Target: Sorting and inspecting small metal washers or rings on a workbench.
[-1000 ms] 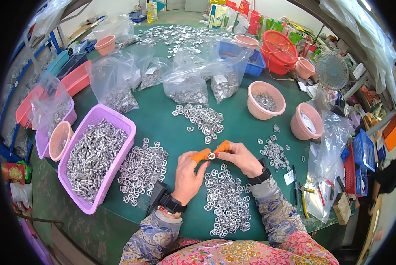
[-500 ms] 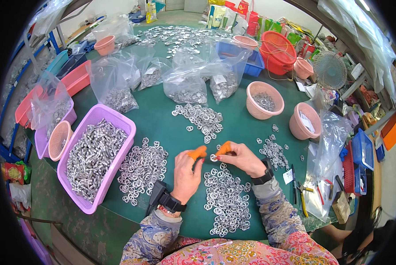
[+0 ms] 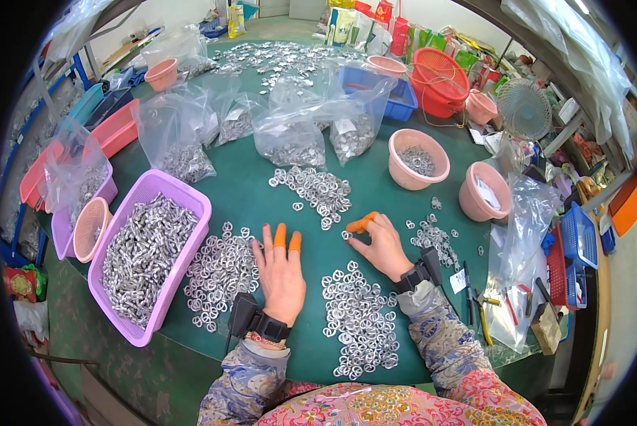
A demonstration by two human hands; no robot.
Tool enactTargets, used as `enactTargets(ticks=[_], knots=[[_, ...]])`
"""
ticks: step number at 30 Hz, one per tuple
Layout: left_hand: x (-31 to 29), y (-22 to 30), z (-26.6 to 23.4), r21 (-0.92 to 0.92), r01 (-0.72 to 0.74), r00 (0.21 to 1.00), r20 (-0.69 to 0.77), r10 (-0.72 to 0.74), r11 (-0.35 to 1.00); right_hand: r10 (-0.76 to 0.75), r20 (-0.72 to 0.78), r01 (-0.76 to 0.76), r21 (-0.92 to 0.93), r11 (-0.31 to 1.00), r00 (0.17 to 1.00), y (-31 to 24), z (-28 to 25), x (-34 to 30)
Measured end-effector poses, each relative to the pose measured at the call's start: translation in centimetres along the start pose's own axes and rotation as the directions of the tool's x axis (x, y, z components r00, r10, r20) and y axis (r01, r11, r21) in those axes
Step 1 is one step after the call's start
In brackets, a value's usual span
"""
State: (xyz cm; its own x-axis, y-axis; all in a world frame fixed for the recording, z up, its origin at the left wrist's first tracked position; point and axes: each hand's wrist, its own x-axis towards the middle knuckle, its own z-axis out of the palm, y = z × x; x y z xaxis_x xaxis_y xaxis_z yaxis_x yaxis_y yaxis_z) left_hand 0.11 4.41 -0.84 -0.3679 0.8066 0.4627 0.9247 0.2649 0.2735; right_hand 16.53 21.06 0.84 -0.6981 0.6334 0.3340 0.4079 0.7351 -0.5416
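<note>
L hand (image 3: 284,282) — fingers released, spread out; pile of rings (image 3: 220,278) just left of them. R hand (image 3: 384,250) — thumb & forefinger pinching 1 sm. metal ring (image 3: 346,235)

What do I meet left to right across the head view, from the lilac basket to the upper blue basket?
Lilac basket, left ring pile, left hand, pinched metal ring, right hand, small ring pile, paper-holding pink bucket, upper blue basket.

We can read no text: the white paper tag (image 3: 458,282) on the green counter (image 3: 240,192) and the white paper label (image 3: 345,126) on a clear plastic bag (image 3: 359,146) seem too small.
</note>
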Motion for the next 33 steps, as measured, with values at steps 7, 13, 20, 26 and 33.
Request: enactTargets(ticks=[7,13,20,26,33], knots=[[-0.1,-0.3,0.0,-0.043,0.008,1.000,-0.007,-0.008,0.999,0.107,0.128,-0.120,0.093,0.988,0.986,-1.5,-1.3,0.0],[-0.3,-0.2,0.5,-0.017,0.015,1.000,-0.012,-0.015,1.000,-0.028,0.391,-0.151,0.420,0.895,0.920,-1.3,-3.7,0.9],[0.0,0.1,0.1,-0.028,0.017,1.000,-0.009,-0.018,0.999,-0.251,-0.018,0.249,-0.058,0.967,0.968,-0.6,2.1,3.1],[-0.3,0.0,0.0,-0.034,0.036,0.999,0.015,-0.036,0.999,-0.026,0.000,0.026,0.042,0.999,1.000,-0.3,-0.4,0.8],[0.0,0.4,-0.2,-0.031,0.039,0.999,0.014,-0.038,0.999,0.077,0.005,-0.077,0.099,0.992,0.997,1.1,-2.0,-1.3]])
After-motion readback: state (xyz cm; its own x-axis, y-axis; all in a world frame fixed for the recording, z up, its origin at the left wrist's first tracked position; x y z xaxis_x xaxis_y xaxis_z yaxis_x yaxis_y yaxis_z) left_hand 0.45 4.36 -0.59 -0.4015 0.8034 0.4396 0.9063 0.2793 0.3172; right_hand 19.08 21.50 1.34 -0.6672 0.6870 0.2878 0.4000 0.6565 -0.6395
